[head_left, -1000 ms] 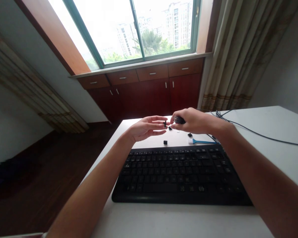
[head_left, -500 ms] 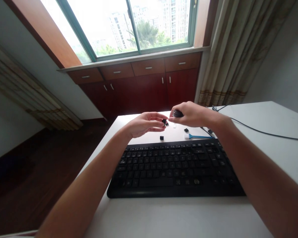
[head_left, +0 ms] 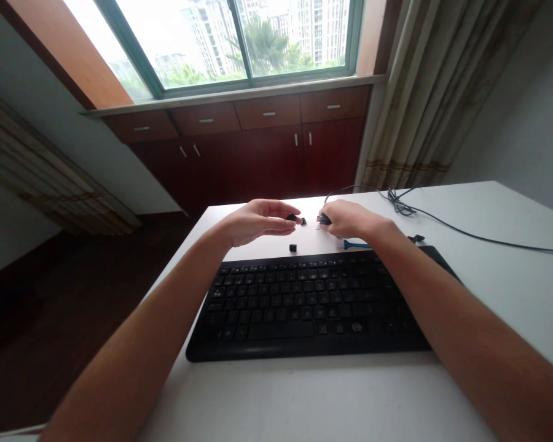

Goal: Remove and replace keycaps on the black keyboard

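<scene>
My left hand [head_left: 260,222] is over the far part of the white table, fingers curled around a small black piece [head_left: 291,217] that looks like a keycap. Just beyond its fingertips is another small black piece [head_left: 303,221]. In my right hand [head_left: 350,218] is a dark USB plug [head_left: 325,219], its metal end pointing left toward the left hand. A tiny white rectangle [head_left: 317,227] lies below the plug. The black keyboard [head_left: 276,353] lies in front of me under both forearms; my right arm covers part of its right side.
A black keycap-like block [head_left: 293,248] sits behind the keyboard. The blue handle of a brush [head_left: 356,244] shows partly beneath my right arm. A thin black cable [head_left: 479,236] coils and runs to the right across the white table [head_left: 304,399].
My right hand has lowered toward the table with the plug and turned palm down. My left hand has drawn slightly away from the second black piece. The camera view has shifted a little.
</scene>
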`<state>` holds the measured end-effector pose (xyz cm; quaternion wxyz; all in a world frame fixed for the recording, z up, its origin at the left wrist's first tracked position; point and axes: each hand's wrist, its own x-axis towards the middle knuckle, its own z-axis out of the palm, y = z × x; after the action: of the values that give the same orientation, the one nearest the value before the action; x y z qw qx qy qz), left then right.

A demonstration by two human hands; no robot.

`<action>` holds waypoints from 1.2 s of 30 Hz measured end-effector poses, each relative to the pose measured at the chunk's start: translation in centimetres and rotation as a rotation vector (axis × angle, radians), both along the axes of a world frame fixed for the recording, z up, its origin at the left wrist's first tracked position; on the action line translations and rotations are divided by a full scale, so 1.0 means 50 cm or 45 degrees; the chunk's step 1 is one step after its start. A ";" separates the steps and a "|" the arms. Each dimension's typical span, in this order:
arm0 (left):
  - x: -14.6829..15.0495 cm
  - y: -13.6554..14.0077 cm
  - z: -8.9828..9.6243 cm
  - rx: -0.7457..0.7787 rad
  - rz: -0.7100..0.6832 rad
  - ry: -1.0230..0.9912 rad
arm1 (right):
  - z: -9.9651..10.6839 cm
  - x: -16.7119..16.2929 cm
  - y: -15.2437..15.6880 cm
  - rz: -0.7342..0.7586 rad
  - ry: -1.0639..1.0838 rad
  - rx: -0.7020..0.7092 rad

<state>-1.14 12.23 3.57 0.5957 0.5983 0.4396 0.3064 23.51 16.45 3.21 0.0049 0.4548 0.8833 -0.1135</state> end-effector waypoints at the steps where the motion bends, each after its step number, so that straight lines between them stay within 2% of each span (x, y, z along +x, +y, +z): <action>1: 0.000 0.001 -0.001 0.000 -0.023 0.018 | -0.003 -0.001 0.001 0.007 -0.013 -0.004; 16: 0.009 -0.002 -0.002 0.036 -0.127 0.105 | 0.004 -0.002 -0.001 0.010 -0.077 0.092; 24: 0.012 -0.002 -0.004 0.028 -0.114 0.099 | 0.005 -0.005 0.000 -0.019 -0.092 0.097; 36: 0.006 0.001 -0.002 0.023 -0.189 0.145 | 0.013 -0.007 -0.008 -0.007 -0.171 0.066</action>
<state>-0.85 12.27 3.49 0.5853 0.6512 0.4244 0.2308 23.17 16.07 3.86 0.0521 0.4639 0.8824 -0.0598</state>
